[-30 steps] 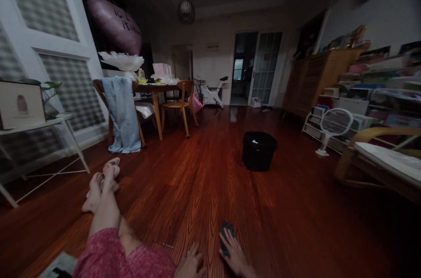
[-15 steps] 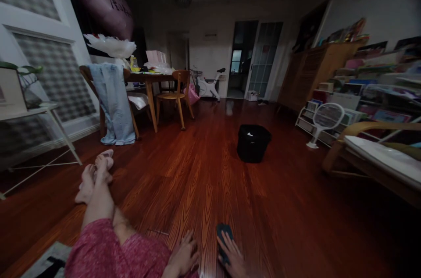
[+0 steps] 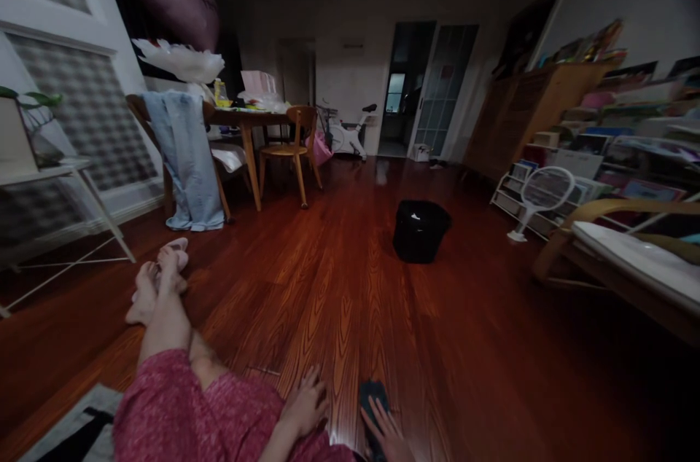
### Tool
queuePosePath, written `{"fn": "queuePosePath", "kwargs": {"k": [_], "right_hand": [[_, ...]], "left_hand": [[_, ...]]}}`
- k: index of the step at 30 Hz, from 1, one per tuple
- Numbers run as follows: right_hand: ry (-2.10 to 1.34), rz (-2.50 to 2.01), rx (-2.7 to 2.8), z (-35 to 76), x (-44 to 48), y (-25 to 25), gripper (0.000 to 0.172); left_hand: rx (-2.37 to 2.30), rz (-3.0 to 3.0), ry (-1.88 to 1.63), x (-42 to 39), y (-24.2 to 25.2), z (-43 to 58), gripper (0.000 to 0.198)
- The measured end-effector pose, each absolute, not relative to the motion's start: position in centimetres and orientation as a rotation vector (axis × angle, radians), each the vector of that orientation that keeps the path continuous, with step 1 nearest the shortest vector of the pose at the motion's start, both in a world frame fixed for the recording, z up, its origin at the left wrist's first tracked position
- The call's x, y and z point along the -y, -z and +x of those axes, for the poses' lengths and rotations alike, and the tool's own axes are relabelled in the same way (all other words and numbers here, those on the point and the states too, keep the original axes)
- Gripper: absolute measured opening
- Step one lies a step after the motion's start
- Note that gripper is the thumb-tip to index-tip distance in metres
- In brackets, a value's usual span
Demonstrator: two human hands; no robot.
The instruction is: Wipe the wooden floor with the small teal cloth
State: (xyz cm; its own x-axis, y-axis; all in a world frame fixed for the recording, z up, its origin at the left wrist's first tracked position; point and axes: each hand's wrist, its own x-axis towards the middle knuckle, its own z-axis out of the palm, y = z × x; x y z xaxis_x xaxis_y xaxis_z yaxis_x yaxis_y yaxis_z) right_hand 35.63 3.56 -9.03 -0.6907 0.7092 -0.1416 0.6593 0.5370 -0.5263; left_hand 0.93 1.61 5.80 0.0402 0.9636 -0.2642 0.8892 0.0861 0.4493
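Dark cloth (image 3: 372, 396), soft and crumpled, is pressed flat to the glossy wood-grain floor (image 3: 383, 302) under the right hand (image 3: 387, 434), fingers spread; the left hand (image 3: 306, 407) is rested open beside it, near a black bucket (image 3: 419, 230).

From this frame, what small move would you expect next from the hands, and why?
Probably the right hand pushes the dark cloth forward along the wooden floor: its fingers lie flat on the cloth, while the left hand rests beside it on the boards.
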Motion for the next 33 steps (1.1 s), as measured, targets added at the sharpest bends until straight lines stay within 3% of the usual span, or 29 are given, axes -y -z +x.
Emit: {"fn": "queuePosePath", "kwargs": {"k": [6,17,24,28,33], "right_hand": [[-0.832,-1.249,2.629,37.3,-0.2,8.2,0.067],[-0.713,-1.589,2.603,26.5,-12.3,0.3,0.065],[-0.782,-1.219,2.713,34.0,-3.2,3.7,0.068],[-0.851,-1.231,2.686,38.7,2.8,5.1,0.066],[-0.743,-1.370,2.635,37.4,-0.1,5.1,0.063]], "left_hand": [[-1.764,1.790,-0.049,0.7,-6.0,6.9,0.061],[-1.788,1.782,0.008,0.5,-7.9,6.6,0.061],[-1.781,1.791,-0.005,0.6,-8.1,6.3,0.061],[-1.756,1.815,-0.013,0.6,-7.8,6.2,0.061],[-1.747,1.812,-0.018,0.6,-7.6,6.1,0.061]]}}
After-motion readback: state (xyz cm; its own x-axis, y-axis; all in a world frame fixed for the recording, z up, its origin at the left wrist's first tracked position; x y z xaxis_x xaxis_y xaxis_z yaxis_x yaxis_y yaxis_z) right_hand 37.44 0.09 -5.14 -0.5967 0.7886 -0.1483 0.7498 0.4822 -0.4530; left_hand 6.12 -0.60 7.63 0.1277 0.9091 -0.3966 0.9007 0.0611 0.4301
